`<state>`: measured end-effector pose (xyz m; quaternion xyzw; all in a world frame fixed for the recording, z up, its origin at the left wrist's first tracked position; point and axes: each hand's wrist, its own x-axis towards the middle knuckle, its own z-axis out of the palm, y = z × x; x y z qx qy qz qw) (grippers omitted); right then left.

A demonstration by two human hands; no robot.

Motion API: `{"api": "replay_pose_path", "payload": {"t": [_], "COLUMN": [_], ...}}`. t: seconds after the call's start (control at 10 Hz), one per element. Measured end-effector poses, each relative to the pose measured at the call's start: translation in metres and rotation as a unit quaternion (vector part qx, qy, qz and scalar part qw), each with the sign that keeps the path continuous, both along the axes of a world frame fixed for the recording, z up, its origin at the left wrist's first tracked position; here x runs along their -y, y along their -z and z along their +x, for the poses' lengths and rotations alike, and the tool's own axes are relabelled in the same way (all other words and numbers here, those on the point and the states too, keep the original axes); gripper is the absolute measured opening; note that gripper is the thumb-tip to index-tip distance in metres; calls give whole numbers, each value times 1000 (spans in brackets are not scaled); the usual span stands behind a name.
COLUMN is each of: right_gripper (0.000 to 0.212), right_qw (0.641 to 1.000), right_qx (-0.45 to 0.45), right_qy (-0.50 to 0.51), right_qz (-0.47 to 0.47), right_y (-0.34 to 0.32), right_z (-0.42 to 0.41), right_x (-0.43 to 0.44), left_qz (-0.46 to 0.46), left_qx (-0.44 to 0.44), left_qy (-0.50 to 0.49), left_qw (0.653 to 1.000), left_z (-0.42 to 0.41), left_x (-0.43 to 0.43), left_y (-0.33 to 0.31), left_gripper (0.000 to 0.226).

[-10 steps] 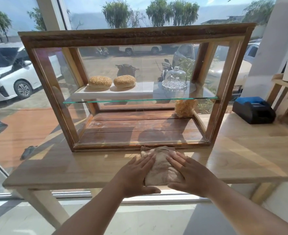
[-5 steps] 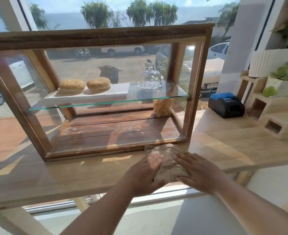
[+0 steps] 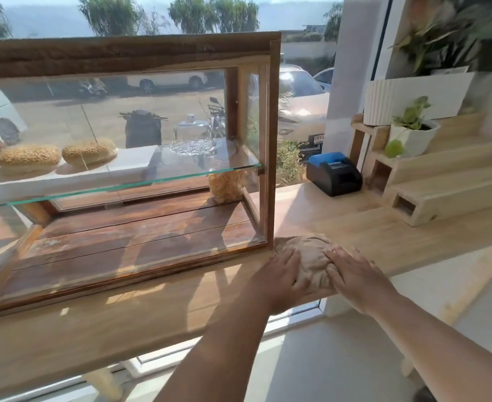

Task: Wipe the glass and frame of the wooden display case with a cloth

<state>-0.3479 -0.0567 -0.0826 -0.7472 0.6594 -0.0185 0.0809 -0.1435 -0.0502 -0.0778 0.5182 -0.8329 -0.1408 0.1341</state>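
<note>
Cloth [image 3: 311,258] lies right of display case [image 3: 271,140].

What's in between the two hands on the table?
In the head view, a crumpled tan cloth lies between the left hand and right hand, both pressing on it by the display case's corner.

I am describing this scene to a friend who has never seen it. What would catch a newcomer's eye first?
The big wooden display case with glass panels fills the left of the counter, two round seeded buns on its glass shelf. At its front right corner, the left hand and right hand press on a crumpled beige cloth. Farther right sits a black and blue printer.
</note>
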Motion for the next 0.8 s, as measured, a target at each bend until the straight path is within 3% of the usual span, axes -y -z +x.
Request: {"api": "replay_pose_path", "payload": {"t": [0.4,0.6,0.8], "right_gripper": [50,46,51], "right_qw": [999,996,983], "right_qx": [12,-20,9], "right_qy": [35,-43,-143], "right_qz": [37,-76,-110], "right_y": [0,-16,-10], "right_z": [1,29,106], "right_x": [18,17,1], "left_qz": [-44,-86,-88], "left_qx": [29,37,49], "left_qy": [-14,-5,-52], "left_qw": [999,996,994], "left_z": [-2,49,122], "left_x": [7,-14,-47], "left_y": [9,6,3], "left_gripper": [65,61,60]}}
